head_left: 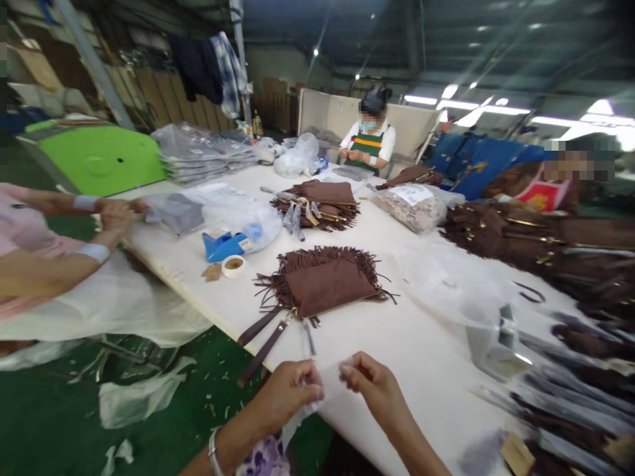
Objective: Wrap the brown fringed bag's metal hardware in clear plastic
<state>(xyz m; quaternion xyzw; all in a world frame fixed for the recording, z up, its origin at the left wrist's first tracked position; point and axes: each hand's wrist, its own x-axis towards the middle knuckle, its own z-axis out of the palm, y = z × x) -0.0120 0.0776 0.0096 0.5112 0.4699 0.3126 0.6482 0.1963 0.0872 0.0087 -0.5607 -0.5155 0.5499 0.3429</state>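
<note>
My left hand (288,395) and my right hand (373,385) both pinch a small clear plastic bag (326,380) at the near edge of the white table (426,357). Just beyond my hands lies a brown fringed suede bag (325,283) with two dark straps (262,340) hanging over the table's edge. A small tag or clasp piece (308,337) lies between the bag and my hands.
A stack of brown fringed bags (320,203) lies mid-table; many more brown bags (555,241) fill the right side. A blue tape dispenser (221,246), a tape roll (233,266), and clear plastic bags (461,284) lie about. People work at the left (59,238), far end (370,142) and right.
</note>
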